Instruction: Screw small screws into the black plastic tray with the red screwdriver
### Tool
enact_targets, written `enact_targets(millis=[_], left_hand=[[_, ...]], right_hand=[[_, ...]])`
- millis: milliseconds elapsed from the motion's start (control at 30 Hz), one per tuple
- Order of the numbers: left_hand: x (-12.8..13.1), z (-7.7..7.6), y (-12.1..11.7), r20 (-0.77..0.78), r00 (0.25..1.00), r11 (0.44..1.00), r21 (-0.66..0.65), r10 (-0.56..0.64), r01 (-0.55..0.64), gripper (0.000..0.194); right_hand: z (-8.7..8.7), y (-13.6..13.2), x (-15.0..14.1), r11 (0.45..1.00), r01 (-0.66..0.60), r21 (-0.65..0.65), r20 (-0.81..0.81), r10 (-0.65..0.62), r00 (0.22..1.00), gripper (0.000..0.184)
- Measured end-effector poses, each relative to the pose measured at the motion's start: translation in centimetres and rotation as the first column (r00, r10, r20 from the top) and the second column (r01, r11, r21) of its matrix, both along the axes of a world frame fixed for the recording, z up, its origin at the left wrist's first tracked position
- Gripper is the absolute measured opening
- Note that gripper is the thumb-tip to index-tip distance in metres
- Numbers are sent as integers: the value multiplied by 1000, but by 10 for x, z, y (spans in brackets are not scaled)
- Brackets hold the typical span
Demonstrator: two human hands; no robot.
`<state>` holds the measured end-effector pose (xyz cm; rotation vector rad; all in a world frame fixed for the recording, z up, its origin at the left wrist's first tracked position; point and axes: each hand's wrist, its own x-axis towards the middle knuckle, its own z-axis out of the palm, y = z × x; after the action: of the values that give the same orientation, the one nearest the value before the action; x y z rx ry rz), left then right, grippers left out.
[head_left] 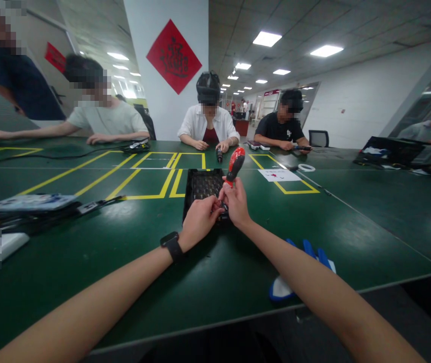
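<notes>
A screwdriver (pixel 236 164) with a red and black handle is tilted upward in my right hand (pixel 237 202), its handle end pointing away from the table. My left hand (pixel 200 218), with a black watch (pixel 172 244) on the wrist, meets the right one near the lower end of the screwdriver. Its fingers are pinched together, and whatever is between them is hidden. Both hands are over the near right part of a black tray-like case (pixel 190 189). Many small rounded shapes fill the case, too small to make out. The screwdriver's tip cannot be seen clearly.
Blue and white gloves (pixel 281 290) lie under my right forearm. A patterned flat box (pixel 34 202) and cables (pixel 102 204) are at the left. A paper sheet (pixel 279 175) and a white tape roll (pixel 306 168) lie right of the case. Several people sit across the green table (pixel 132 297).
</notes>
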<state>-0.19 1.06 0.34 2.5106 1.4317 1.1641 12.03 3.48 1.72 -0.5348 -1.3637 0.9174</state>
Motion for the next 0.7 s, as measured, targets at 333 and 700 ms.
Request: enact_targets(millis=[333, 700], left_hand=[[2, 2, -1, -66, 998, 999, 28, 21, -19, 10], [2, 0, 2, -79, 996, 998, 38, 44, -41, 11]], right_hand=[[1, 0, 1, 1000, -2, 9, -18, 2, 1000, 26], [-2, 3, 0, 1000, 14, 22, -20, -13, 1000, 23]])
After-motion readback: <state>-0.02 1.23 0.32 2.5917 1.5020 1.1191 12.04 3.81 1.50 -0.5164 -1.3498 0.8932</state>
